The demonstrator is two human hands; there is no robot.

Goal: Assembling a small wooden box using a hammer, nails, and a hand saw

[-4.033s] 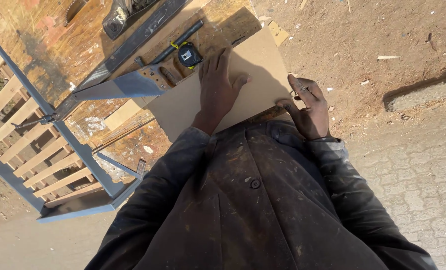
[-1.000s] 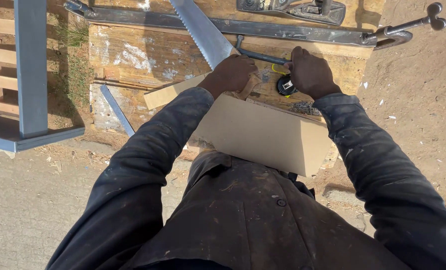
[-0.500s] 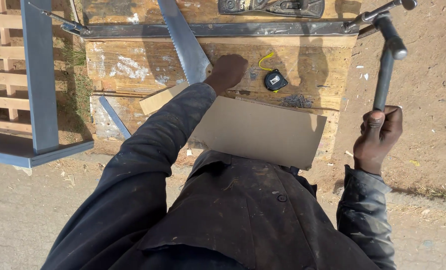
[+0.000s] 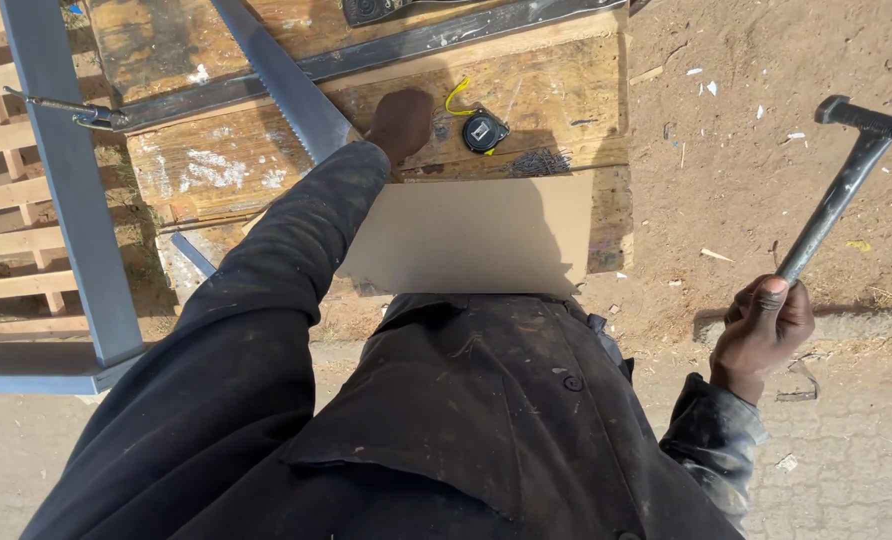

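- Hammer (image 4: 834, 205) is now raised out to the side over the dirt, the right hand (image 4: 762, 330) clamped on its handle.
- Left hand (image 4: 400, 122), fingers curled, has stayed pressed on the bench (image 4: 266, 165) beside the tape measure (image 4: 485, 131), above the board (image 4: 476, 235).

Around the tape measure (image 4: 485, 131) it's pretty crowded: left hand (image 4: 400, 123) just left of it, a little pile of nails (image 4: 538, 162) just below-right, and the flat board (image 4: 476, 236) filling the bench edge below that. The saw blade (image 4: 281, 82) cuts diagonally across further left, with a metal bar (image 4: 386, 50) running above. Right of the tape measure is bare wood, then open dirt where the right hand (image 4: 761, 335) holds the hammer (image 4: 838, 190) up.
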